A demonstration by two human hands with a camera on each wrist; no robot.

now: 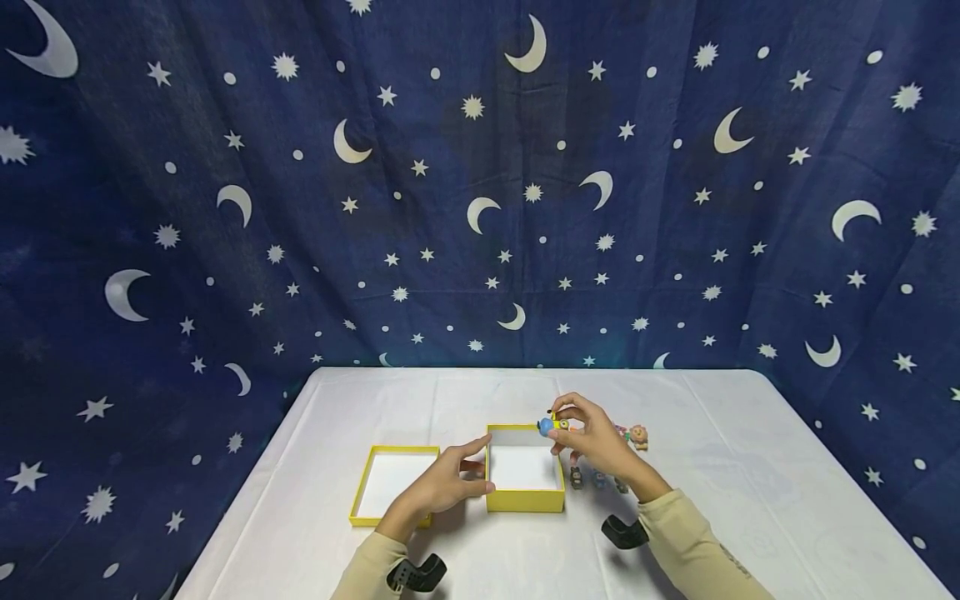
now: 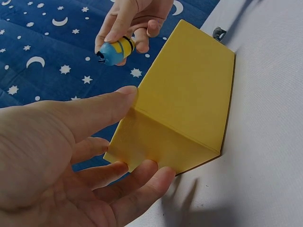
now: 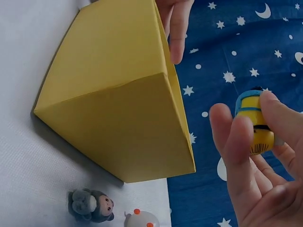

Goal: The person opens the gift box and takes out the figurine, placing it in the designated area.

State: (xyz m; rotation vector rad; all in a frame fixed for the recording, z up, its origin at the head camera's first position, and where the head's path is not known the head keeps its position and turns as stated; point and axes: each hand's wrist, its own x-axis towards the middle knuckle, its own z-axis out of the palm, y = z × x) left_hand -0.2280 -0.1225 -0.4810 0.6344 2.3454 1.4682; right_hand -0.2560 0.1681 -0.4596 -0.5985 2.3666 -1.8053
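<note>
My right hand [image 1: 597,439] pinches a small yellow-and-blue toy figure [image 1: 553,426] between thumb and fingers, above the right side of an open yellow box [image 1: 525,501]. The toy's yellow body has blue and black bands in the right wrist view [image 3: 255,125]. With its fingers spread, my left hand [image 1: 447,482] rests against the box's left wall; the left wrist view shows thumb and fingertips touching the yellow card [image 2: 161,137]. White lining shows inside the box in the head view.
Left of the box lies a shallow yellow-rimmed lid [image 1: 362,487], white inside. Several small toy figures stand or lie to the right, including a grey furry one [image 3: 92,205], a white one with orange spots [image 3: 142,219], and one with a tan head [image 1: 638,435].
</note>
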